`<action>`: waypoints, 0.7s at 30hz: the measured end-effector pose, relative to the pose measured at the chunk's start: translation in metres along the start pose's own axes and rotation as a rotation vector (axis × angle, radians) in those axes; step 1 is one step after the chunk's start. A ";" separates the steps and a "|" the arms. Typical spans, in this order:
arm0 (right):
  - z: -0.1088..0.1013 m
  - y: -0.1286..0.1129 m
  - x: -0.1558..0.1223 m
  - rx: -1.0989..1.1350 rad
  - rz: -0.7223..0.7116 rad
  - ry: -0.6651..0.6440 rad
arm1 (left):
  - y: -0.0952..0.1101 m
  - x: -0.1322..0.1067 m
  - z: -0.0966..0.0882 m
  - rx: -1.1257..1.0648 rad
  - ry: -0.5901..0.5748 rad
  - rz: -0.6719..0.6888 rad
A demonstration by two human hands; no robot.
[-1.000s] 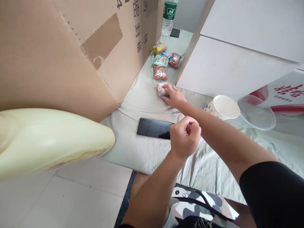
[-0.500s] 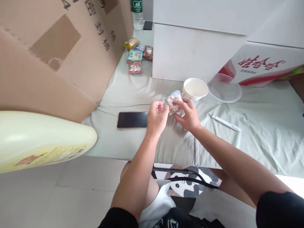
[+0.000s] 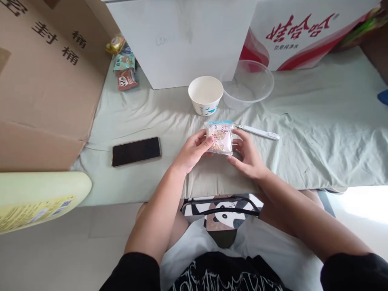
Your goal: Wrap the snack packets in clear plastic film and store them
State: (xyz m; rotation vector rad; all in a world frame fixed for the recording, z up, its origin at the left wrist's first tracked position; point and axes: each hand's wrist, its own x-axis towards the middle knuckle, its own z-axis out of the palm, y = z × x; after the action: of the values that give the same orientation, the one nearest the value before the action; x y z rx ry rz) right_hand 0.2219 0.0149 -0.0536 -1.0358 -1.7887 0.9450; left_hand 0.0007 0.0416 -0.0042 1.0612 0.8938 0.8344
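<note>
My left hand (image 3: 194, 150) grips a small snack packet (image 3: 220, 139) by its left side, thumb on the front and fingers behind. The wrapper is clear and pinkish, with red characters and a blue top edge. At the packet's right edge is my right hand (image 3: 247, 155), its thumb and fingers apart; whether the fingertips touch the wrapper is hard to tell. Just beyond the packet stands a white paper bowl (image 3: 206, 91) with blue marks. A white slim-handled knife (image 3: 260, 132) lies behind my right hand, its tip close to the packet.
A phone (image 3: 136, 151) lies on the cloth to the left. Several wrapped snacks (image 3: 125, 79) sit between a cardboard box (image 3: 45, 105) and a white box (image 3: 182, 48). A clear plastic bowl (image 3: 263, 95) stands by the red-lettered carton (image 3: 297, 36). A pale yellow container (image 3: 60, 186) juts in at left.
My view has shifted to the right and downward. My left hand has taken hold of the packet's left side, while my right hand has moved off its front to its right edge.
</note>
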 end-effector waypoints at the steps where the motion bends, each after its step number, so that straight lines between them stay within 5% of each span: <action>1: -0.003 0.005 -0.001 0.058 0.018 -0.008 | -0.001 0.002 0.003 0.024 -0.001 -0.009; 6: -0.013 0.013 0.013 0.230 0.173 0.078 | -0.006 0.011 0.015 0.125 -0.025 -0.014; 11: -0.015 0.003 0.023 0.103 0.306 0.003 | -0.016 0.010 0.012 0.123 0.093 -0.063; 21: 0.000 -0.002 0.019 0.253 0.348 0.094 | -0.016 0.013 -0.001 0.143 0.274 0.186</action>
State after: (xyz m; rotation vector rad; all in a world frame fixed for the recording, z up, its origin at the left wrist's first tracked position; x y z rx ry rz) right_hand 0.2153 0.0308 -0.0462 -1.2261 -1.3924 1.2743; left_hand 0.0070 0.0492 -0.0226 1.1855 1.1094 1.1033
